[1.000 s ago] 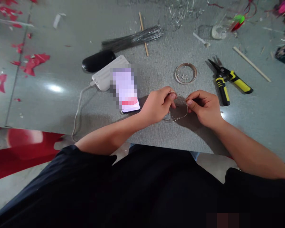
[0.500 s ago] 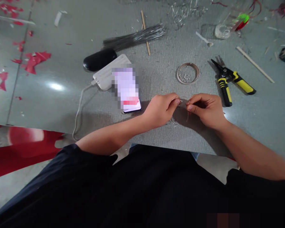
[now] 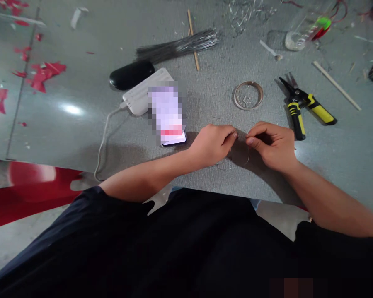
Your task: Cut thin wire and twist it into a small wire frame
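My left hand (image 3: pixel 213 145) and my right hand (image 3: pixel 272 145) meet over the grey table (image 3: pixel 205 95), both pinched on a thin bent metal wire (image 3: pixel 248 156). The wire curves down between the two hands, close to the table top, and most of it is hidden by my fingers. A phone (image 3: pixel 169 120) lies just left of my left hand. A round metal ring (image 3: pixel 248 95) rests on the table beyond my hands. Yellow-handled pliers (image 3: pixel 301 108) lie to the right of my right hand.
A white power bank (image 3: pixel 136 95) with a cable (image 3: pixel 102 145) and a black case (image 3: pixel 131 74) sit behind the phone. A bundle of straight wires (image 3: pixel 177 46), wooden sticks (image 3: pixel 336 85), wire offcuts and red paper scraps (image 3: pixel 42 74) are scattered about. A red stool (image 3: pixel 27 190) stands lower left.
The wire loop, wide and plainly visible a second ago, is now drawn in tighter. My hands have closed toward each other and sit slightly lower in view.
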{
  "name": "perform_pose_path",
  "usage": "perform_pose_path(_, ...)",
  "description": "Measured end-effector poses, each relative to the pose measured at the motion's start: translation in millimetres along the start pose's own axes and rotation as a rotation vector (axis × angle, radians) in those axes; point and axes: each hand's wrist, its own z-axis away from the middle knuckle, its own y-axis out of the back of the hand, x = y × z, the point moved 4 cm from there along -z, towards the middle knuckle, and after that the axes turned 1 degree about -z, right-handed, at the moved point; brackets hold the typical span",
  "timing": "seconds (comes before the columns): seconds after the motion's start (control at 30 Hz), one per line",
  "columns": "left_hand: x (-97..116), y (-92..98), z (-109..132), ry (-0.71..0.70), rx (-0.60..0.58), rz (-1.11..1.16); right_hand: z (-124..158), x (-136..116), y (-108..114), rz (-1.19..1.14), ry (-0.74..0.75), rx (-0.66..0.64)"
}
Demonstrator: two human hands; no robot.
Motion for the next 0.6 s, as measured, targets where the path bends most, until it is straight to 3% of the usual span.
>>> perform_pose_path(0.2,3.1,-3.4,1.1,-0.035,-0.055,-0.023,2.4,-2.9,-4.2,0.075,0.06,-0.072)
perform_pose_path(0.4,4.0,-4.3,3.0,0.004,-0.095,0.16,4.1,-3.7,-1.9,0.121,0.076,-0.058)
perform_pose_path(0.6,5.5,-12.3,2.9,-0.127,-0.111,0.13,6.0,-3.6,0.4,0.347,0.17,-0.026)
